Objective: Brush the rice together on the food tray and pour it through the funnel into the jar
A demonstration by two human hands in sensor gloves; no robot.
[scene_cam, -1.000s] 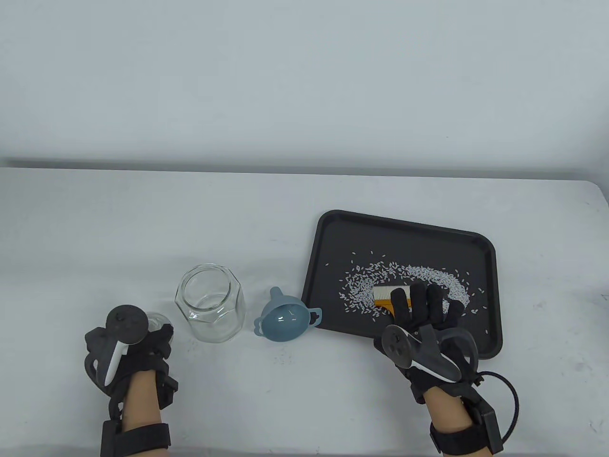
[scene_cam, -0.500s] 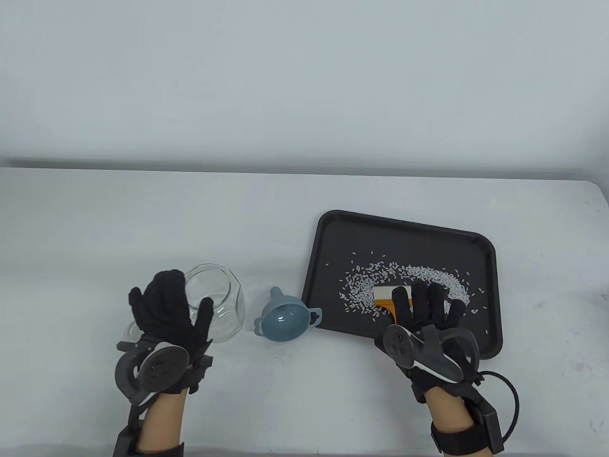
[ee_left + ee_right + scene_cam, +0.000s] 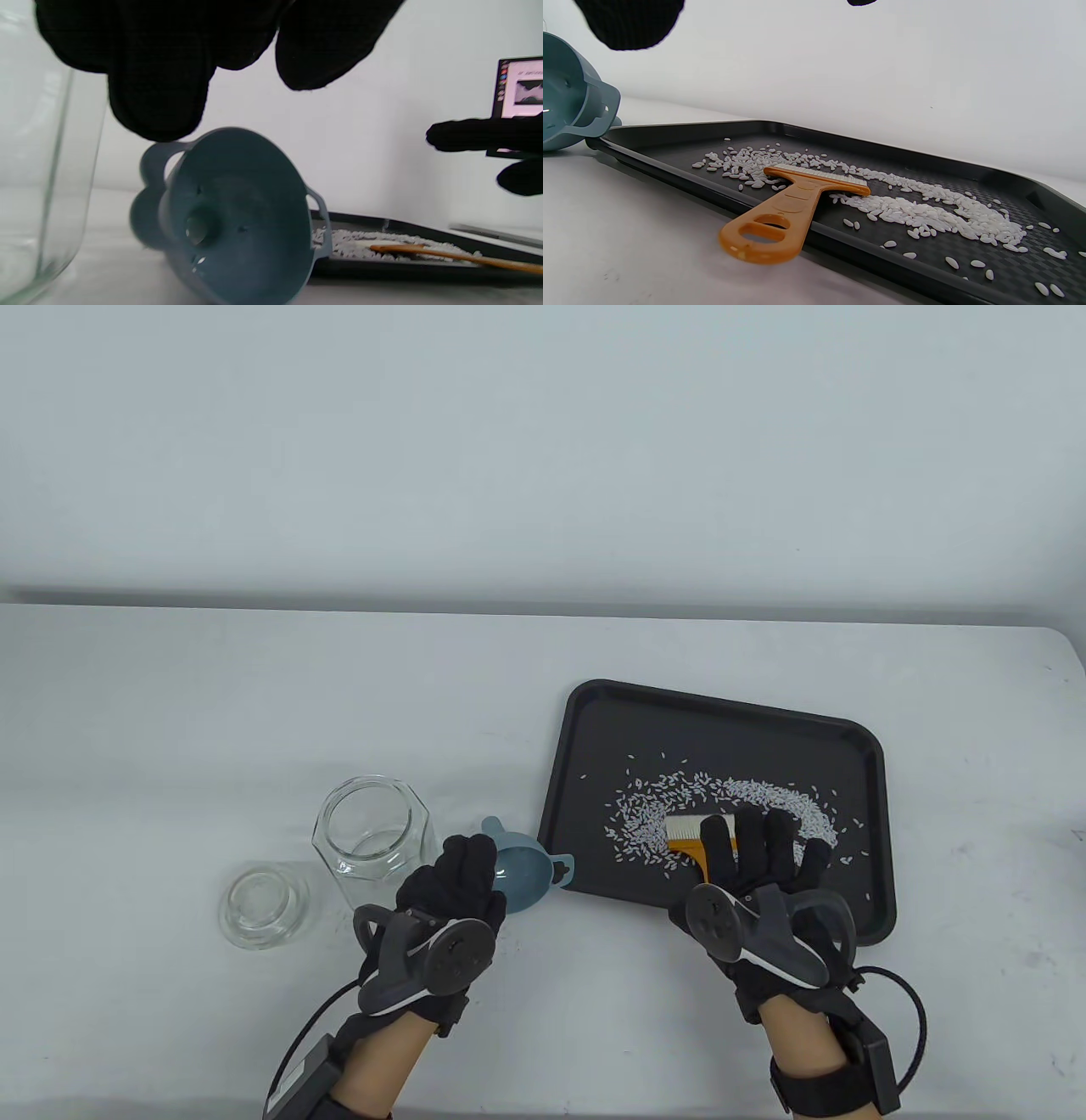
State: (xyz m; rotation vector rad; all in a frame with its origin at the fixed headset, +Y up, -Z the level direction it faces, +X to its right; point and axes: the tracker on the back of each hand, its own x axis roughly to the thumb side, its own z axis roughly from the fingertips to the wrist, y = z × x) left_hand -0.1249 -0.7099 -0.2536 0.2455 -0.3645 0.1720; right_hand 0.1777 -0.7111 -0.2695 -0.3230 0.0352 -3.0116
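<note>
The blue funnel [image 3: 524,879] lies on its side between the glass jar [image 3: 375,848] and the black tray [image 3: 594,712]. My left hand [image 3: 473,867] hovers over the funnel's near rim; in the left wrist view its fingers [image 3: 161,84] hang just above the funnel [image 3: 237,220], and the thumb [image 3: 466,135] is spread far off. White rice [image 3: 738,797] is strewn across the tray. An orange brush [image 3: 793,203] lies in the rice, its handle sticking out over the tray's near edge. My right hand [image 3: 759,848] hovers flat above the brush [image 3: 683,836] without holding it.
The jar's glass lid [image 3: 263,908] sits on the table left of the open jar. A cable [image 3: 912,1010] loops from my right wrist. A lit screen [image 3: 522,84] stands far off behind the tray.
My left hand left the glass lid on the table, swept right past the jar and now hovers over the funnel. The right hand and brush have stayed put.
</note>
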